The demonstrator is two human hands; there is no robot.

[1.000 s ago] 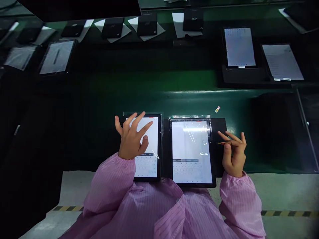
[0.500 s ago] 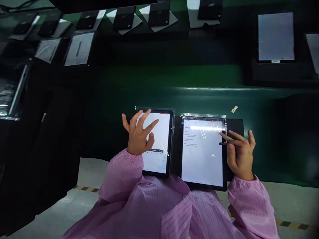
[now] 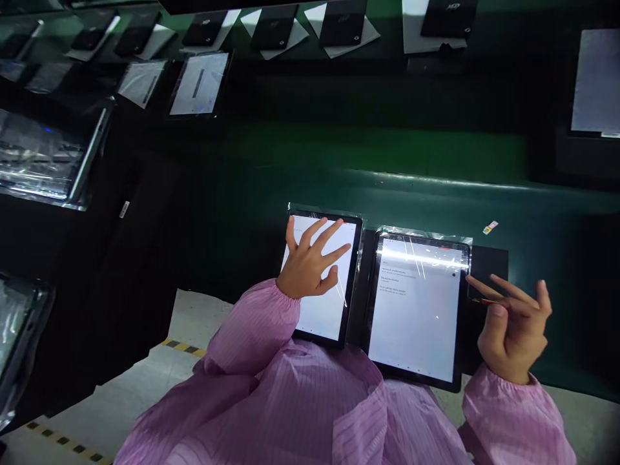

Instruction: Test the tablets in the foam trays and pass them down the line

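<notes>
Two lit tablets in clear film lie side by side at the table's near edge. Over the left tablet point(image 3: 320, 316), my left hand point(image 3: 310, 265) is open, fingers spread above its mostly white screen; whether a fingertip touches the glass I cannot tell. The right tablet point(image 3: 411, 336) shows a few lines of text near the top of its screen. Just beyond that tablet's right edge, my right hand point(image 3: 516, 329) pinches a small thin dark piece point(image 3: 483, 301) with an orange tint between thumb and finger. Its index finger points toward the screen's edge.
A small pink, yellow and white sticker point(image 3: 491, 227) lies on the green table point(image 3: 300, 148). Dark tablets point(image 3: 343, 22) on white sheets line the back. More film-wrapped tablets point(image 3: 198, 84) lie at left, and a lit one point(image 3: 595, 81) is at far right.
The view has swung left, so everything sits farther right. On the left tablet the keyboard has gone from the screen. My right hand has drawn slightly away from the right tablet, still pinching the piece.
</notes>
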